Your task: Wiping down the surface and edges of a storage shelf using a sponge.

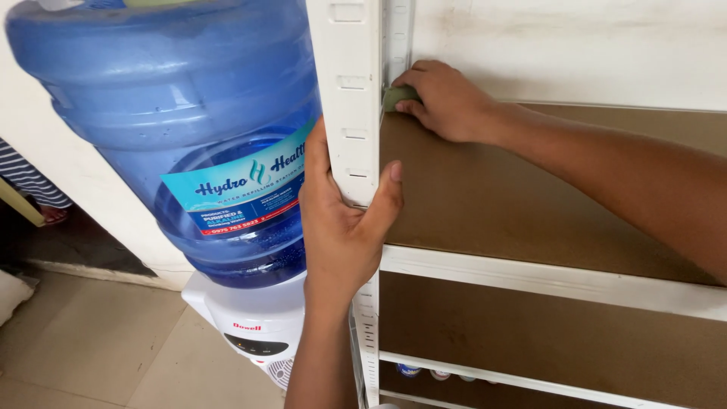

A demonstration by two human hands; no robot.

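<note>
While your left hand (344, 227) wraps the white slotted upright (352, 98) of the shelving unit, fingers closed around its outer face and thumb pressed on the inner edge, the post is braced, as I judge it, so the frame does not rock under pressure from the other side; your right hand (447, 98) lies palm down on the brown shelf board (515, 204), fingers curled tight over a small green pad (397, 97), likely a sponge or cloth, though too little shows to tell which; that pad sits under your fingertips, pushed into the back corner where board meets upright; just outside your left knuckles stands the blue water jug (166, 113) on its white dispenser (250, 318), close beside the post; below your wrist, lower shelves (545, 333) run on.
</note>
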